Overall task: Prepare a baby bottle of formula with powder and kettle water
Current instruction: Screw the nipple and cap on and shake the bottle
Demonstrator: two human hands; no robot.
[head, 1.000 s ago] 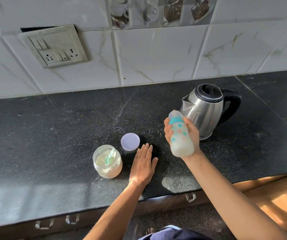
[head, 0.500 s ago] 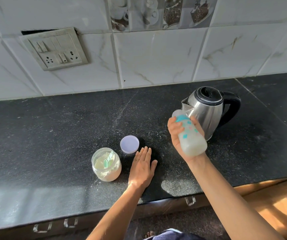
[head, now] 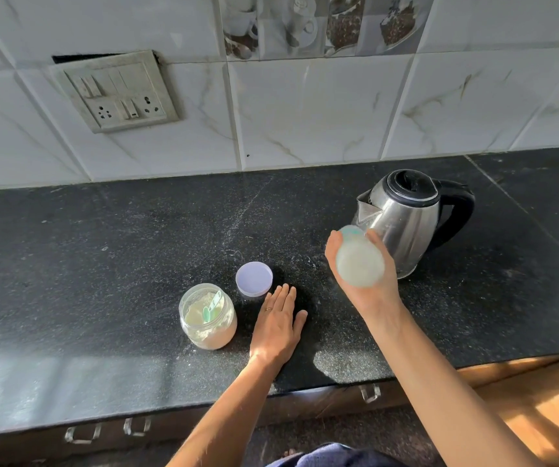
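My right hand is curled round the milky see-through plastic baby bottle, held up by the shiny steel kettle. Its bottom faces me and its top points away at the kettle. My left hand lies flat on the black counter, holding nothing.

Black counter (sunlit), marbled tiles.

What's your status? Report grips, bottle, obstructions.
Right grip holds baby bottle, base toward camera. Left grip flat on countertop. Kettle just behind bottle; powder jar open.
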